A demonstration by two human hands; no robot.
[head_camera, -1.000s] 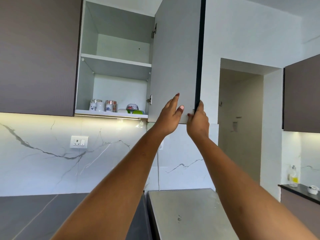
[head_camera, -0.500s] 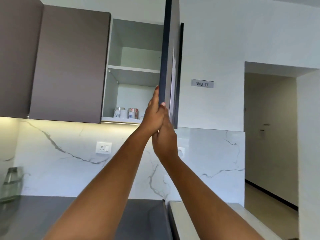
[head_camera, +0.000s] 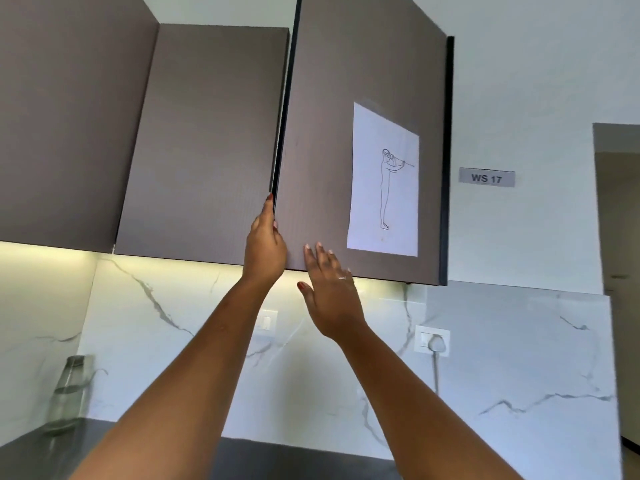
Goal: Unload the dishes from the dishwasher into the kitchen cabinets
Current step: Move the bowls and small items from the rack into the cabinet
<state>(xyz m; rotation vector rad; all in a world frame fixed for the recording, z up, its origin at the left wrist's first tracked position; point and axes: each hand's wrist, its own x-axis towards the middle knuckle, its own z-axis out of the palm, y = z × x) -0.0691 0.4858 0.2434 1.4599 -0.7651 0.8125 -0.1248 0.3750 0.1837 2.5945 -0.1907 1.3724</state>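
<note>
The cabinet door [head_camera: 329, 168], wide open a second ago, is now almost shut over the shelved cups, with the left hand [head_camera: 265, 251] straight-fingered along its free edge and the right hand [head_camera: 332, 296] flat, gripping nothing, so this cabinet looks finished.

Both bare arms reach up and forward, nearly straight, the forearms drawing closer toward the wrists. The left hand [head_camera: 265, 249] stands upright with its back to the room, fingers straight up along the left edge of the door [head_camera: 318, 168]. The right hand [head_camera: 330, 292] is just beside it and lower, palm forward, fingers straight and spread, tips against the door's face.
</note>
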